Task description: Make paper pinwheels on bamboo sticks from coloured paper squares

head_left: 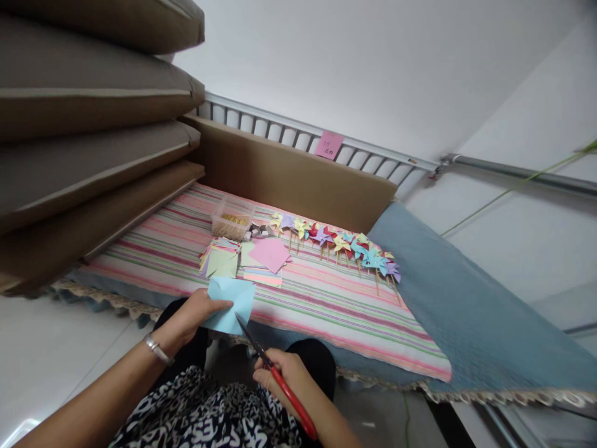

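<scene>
My left hand [199, 311] pinches a light blue square of paper [240, 297] by its left side, thumb on top, over the near edge of the striped cloth. In my right hand [286, 370] is a pair of scissors [290, 393] with red handles and dark blades. The blade tips lie at the paper, near its lower middle. Beyond the left hand sit a stack of cut paper squares [222, 260] with a green one on top, and a pink square [269, 254] over other coloured sheets.
A clear plastic box [232, 219] of thin sticks stands behind the papers. Several paper pinwheels [342, 244] on sticks lie in a row to its right. Stacked cushions [93, 112] rise at left; a brown board [289, 174] and radiator [275, 132] back the striped cloth [326, 298].
</scene>
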Tool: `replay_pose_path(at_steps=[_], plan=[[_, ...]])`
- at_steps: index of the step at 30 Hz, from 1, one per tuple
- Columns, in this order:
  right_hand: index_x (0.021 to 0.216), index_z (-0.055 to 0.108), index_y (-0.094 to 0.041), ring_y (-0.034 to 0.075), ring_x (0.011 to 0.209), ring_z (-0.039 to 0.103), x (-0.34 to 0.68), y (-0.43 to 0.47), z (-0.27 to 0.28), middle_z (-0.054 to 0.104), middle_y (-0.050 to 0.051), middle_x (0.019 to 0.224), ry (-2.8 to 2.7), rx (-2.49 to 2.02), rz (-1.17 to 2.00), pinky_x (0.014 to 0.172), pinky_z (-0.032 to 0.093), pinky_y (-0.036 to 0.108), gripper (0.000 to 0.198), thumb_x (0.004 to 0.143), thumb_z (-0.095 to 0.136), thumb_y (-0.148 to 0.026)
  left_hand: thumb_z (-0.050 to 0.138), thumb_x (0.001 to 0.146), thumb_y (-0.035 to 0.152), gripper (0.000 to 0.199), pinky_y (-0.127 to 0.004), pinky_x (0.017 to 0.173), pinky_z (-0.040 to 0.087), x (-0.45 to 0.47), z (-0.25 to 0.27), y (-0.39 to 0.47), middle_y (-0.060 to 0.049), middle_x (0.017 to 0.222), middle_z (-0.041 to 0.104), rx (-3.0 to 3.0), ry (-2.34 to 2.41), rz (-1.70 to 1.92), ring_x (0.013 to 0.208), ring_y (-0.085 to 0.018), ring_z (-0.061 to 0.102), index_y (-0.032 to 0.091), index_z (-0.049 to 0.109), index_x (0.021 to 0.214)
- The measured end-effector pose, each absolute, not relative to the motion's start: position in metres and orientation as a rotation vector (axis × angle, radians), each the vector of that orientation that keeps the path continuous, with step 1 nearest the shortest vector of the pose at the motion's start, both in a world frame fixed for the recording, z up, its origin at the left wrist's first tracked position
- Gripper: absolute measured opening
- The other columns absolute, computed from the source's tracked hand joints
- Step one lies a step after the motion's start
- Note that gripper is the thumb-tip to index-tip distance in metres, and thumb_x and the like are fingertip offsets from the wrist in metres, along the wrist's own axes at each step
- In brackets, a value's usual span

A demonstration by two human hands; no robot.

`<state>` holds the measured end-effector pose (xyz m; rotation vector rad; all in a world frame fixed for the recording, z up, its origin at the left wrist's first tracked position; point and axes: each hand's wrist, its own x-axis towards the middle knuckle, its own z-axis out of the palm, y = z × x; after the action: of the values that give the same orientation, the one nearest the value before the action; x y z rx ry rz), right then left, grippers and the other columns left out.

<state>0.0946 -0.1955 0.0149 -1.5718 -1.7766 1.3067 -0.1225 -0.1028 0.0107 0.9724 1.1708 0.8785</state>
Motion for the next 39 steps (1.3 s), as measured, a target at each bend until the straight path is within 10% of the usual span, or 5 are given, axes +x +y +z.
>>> replay_pose_path(at_steps=[21,27,32,39], plan=[[0.07,0.066,-0.018,0.009,0.049,0.044,0.095,-0.191,0.012,0.049,-0.004,0.053,-1.853,-1.601,1.231,0.048,0.033,0.018,0.011,0.073,0.06,-0.027,0.075,0.054,0.031,0.034,-0.031,0.057,0.046,-0.119,0.014,-0.1,-0.009,0.067,0.07,0.976,1.2,0.899,0.058,-0.022,0.061,0.008,0.067,0.078],[0.098,0.062,-0.022,0.011,0.053,0.052,0.116,-0.188,0.003,0.059,-0.005,0.061,-2.116,-1.49,1.208,0.055,0.039,0.019,0.027,0.074,0.051,-0.014,0.078,0.052,0.029,0.037,-0.032,0.06,0.048,-0.126,0.0,-0.087,-0.011,0.073,0.072,0.899,1.225,0.937,0.062,-0.023,0.064,0.007,0.068,0.08],[0.11,0.058,-0.026,0.016,0.088,0.061,0.171,-0.155,-0.021,0.067,0.001,0.101,-2.19,-1.734,0.92,0.078,0.043,0.023,0.043,0.073,0.046,-0.008,0.079,0.051,0.027,0.041,-0.032,0.069,0.05,-0.136,-0.002,-0.075,-0.011,0.081,0.073,0.771,1.197,1.0,0.069,-0.023,0.065,0.009,0.067,0.086],[0.12,0.05,-0.009,0.031,0.094,0.061,0.247,-0.061,-0.045,0.064,0.022,0.102,-1.702,-2.34,0.457,0.077,0.043,0.038,0.04,0.082,0.042,-0.018,0.078,0.051,0.021,0.037,-0.03,0.066,0.05,-0.132,0.001,-0.071,-0.011,0.078,0.073,0.683,1.107,0.964,0.068,-0.022,0.065,0.008,0.067,0.084]])
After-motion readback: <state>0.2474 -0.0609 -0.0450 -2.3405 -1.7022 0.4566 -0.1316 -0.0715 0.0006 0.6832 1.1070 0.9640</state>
